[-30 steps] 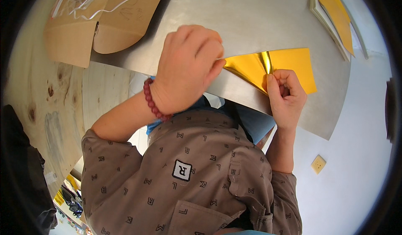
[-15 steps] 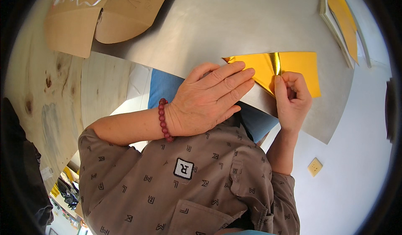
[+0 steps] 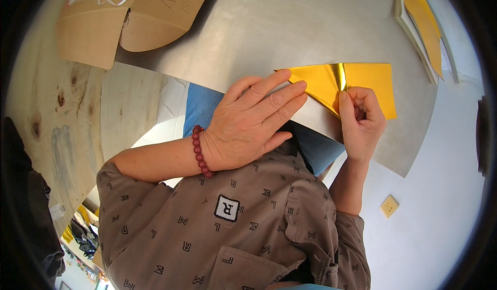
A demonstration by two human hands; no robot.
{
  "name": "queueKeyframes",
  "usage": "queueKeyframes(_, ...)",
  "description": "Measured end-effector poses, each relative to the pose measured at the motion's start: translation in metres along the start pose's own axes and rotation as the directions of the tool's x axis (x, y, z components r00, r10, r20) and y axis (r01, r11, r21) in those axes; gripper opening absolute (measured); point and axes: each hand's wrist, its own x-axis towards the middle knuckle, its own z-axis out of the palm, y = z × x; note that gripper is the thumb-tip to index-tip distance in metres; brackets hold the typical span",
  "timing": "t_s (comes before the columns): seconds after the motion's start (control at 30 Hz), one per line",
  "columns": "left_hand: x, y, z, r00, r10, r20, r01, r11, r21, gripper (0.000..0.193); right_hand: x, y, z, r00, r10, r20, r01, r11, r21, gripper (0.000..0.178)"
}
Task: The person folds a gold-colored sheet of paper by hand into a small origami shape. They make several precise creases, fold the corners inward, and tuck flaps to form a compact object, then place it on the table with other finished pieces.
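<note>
A shiny gold foil sheet (image 3: 370, 78) lies at the near edge of the metal-topped table, with a bright raised crease running across it. My right hand (image 3: 363, 119) pinches the sheet's near edge at that crease between thumb and fingers. Flat and stretched out, my left hand (image 3: 253, 119) has its fingertips at the sheet's left end, partly covering the narrow corner there. A dark red bead bracelet (image 3: 200, 150) circles my left wrist. What lies under the left palm is hidden.
The grey metal tabletop (image 3: 290, 26) stretches away beyond the sheet. An open cardboard box (image 3: 155, 23) with clear plastic in it stands at the far left, above a wooden board (image 3: 124, 103). Stacked yellow and white sheets (image 3: 422, 26) lie at the far right. A wall socket (image 3: 389, 206) is at right.
My left hand has slid slightly left along the foil toward its end, uncovering a little more of its near edge. The right hand keeps its pinch in about the same place.
</note>
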Motion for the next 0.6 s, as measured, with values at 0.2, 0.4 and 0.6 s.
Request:
queueKeyframes(0.2, 0.001, 0.000, -0.004, 0.999, -0.016, 0.051, 0.014, 0.999, 0.037, 0.069, 0.000, -0.006, 0.003, 1.000, -0.005, -0.025, 0.003, 0.998, -0.060, 0.008)
queueKeyframes(0.4, 0.003, -0.004, -0.006, 0.997, -0.030, 0.073, 0.025, 0.997, 0.075, 0.074, 0.000, -0.012, 0.002, 1.000, 0.027, -0.010, -0.027, 0.999, -0.021, 0.007)
queueKeyframes(0.6, 0.004, -0.006, -0.005, 0.998, -0.014, 0.066, 0.008, 0.996, 0.088, 0.077, 0.001, -0.011, 0.003, 1.000, 0.010, -0.009, -0.010, 0.999, -0.036, 0.008)
